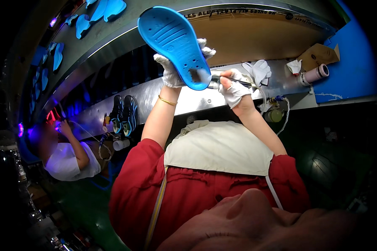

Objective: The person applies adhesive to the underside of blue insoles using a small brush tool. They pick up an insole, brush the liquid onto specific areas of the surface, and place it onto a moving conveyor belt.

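My left hand point(170, 74), in a white glove, is closed round a blue shoe insole point(167, 38) from behind. The insole is tilted upright, its narrower heel end toward me. Small holes dot it, and a dark patch with a whitish blur beside it marks the heel. In my right hand point(235, 91), gloved in white with bare fingertips showing, is a thin dark-handled tool point(243, 82). Its front end reaches the heel edge of the insole; the tip is too blurred to tell its kind.
Behind the insole runs a metal ledge point(197, 100) below a cardboard sheet point(247, 37). A white glove point(259, 72) and a pink cylinder point(314, 75) lie right. Blue insoles point(58, 56) rest on the dark belt point(109, 31). Black shoes point(124, 115) and a co-worker point(73, 159) are left.
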Tool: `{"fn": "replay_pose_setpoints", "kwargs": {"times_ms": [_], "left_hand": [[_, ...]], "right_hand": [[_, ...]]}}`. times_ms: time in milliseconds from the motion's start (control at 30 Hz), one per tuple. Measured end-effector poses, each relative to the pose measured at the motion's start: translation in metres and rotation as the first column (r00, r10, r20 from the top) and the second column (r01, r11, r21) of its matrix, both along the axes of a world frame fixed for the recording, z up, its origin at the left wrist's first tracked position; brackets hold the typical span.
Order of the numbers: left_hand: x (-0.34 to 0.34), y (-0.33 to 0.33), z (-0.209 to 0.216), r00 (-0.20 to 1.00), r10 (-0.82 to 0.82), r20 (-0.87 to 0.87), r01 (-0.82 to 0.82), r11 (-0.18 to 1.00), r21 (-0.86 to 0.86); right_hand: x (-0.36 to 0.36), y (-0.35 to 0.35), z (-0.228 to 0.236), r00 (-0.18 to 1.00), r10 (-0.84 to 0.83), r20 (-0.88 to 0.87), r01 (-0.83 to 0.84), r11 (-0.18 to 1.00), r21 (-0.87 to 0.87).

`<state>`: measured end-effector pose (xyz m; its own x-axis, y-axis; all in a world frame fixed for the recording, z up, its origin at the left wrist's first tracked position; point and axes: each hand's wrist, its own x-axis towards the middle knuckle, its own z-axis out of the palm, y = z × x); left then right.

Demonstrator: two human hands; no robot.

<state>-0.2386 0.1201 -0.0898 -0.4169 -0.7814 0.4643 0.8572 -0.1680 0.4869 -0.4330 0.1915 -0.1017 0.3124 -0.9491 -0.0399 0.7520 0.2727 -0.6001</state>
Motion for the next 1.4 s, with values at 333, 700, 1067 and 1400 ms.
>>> {"fn": "replay_pose_setpoints", "kwargs": {"times_ms": [333, 700, 1067, 1400], "left_hand": [[0.010, -0.007, 0.019, 0.726, 0.036, 0.686, -0.018, 0.999, -0.034], [0.000, -0.031, 0.010, 0.355, -0.093, 0.930, -0.196, 0.966, 0.172], [-0.003, -0.029, 0.019, 0.268, -0.157, 0.951, -0.180, 0.961, 0.209], [0.004, -0.016, 0.021, 0.408, -0.167, 0.898, -0.226, 0.934, 0.276]], "right_hand": [[-0.028, -0.015, 0.007, 0.677, 0.053, -0.734, -0.336, 0.910, -0.244], [-0.026, -0.018, 0.016, 0.517, -0.109, -0.849, -0.465, 0.797, -0.386], [-0.029, -0.025, 0.023, 0.351, -0.136, -0.926, -0.491, 0.815, -0.306], [-0.047, -0.034, 0.027, 0.284, -0.140, -0.949, -0.449, 0.855, -0.261]]}}
